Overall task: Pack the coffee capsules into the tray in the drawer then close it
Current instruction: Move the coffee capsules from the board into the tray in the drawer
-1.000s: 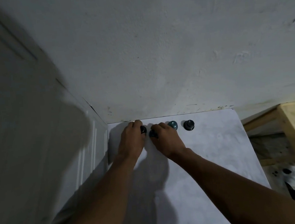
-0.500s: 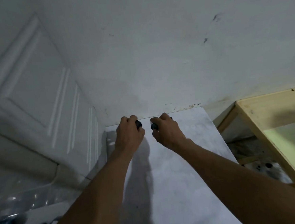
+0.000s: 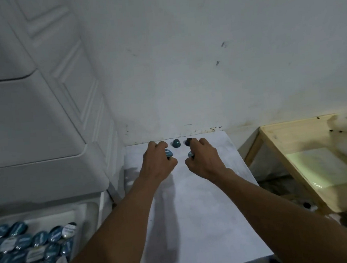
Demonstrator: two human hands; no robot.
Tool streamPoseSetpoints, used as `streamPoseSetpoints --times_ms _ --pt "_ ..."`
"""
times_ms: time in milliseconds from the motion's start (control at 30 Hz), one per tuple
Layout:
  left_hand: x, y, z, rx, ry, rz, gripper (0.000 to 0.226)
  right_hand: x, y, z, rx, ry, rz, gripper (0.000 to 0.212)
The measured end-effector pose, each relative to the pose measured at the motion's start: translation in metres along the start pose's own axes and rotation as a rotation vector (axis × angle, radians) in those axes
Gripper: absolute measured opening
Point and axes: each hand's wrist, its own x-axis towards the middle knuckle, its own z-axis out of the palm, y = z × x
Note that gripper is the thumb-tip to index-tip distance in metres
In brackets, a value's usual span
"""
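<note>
**Both hands loaded, two capsules loose at the wall**

The left hand point(image 3: 157, 160) has its fingers curled round a blue capsule point(image 3: 168, 153). The right hand point(image 3: 205, 161) grips a second capsule point(image 3: 190, 154) in the same way. Its fingertips point(image 3: 197, 143) reach the dark capsule point(image 3: 188, 141), though whether they touch it I cannot tell. A teal capsule point(image 3: 176, 143) stands between the hands at the back of the bench point(image 3: 196, 223), close to the wall point(image 3: 205, 77).

The likely trouble is taking a further capsule with a hand that is already full. The held one could slip out, or the dark one could get knocked over and roll off the right edge toward the wooden frame point(image 3: 276, 135).

The tray point(image 3: 56, 215) sits low to the left in the pulled-out drawer point(image 3: 103, 207), well apart from the hands. It looks crowded with packed capsules point(image 3: 32, 246), so anything dropped in loosely may ride high and foul the drawer when it closes.
</note>
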Motion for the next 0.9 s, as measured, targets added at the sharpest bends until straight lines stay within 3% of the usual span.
streamPoseSetpoints --times_ms 100,233,433,733,900 --pt "-0.021 0.01 -0.003 -0.006 0.042 -0.02 0.037 -0.019 0.003 -0.017 0.004 0.023 -0.034 0.02" --pt "-0.058 0.025 -0.001 -0.094 0.098 -0.055 0.037 -0.053 0.014 -0.036 -0.05 0.052 -0.114 0.031" --pt "-0.125 0.048 0.006 -0.273 0.143 -0.13 0.04 -0.109 0.027 -0.05 -0.018 -0.012 -0.142 0.022" --pt "-0.182 0.047 -0.022 -0.352 0.241 -0.166 0.047 -0.15 -0.002 -0.055 0.042 -0.044 -0.227 0.033" --pt "-0.209 0.021 -0.047 -0.341 0.286 -0.192 0.04 -0.16 -0.037 -0.042 0.092 -0.063 -0.301 0.041"
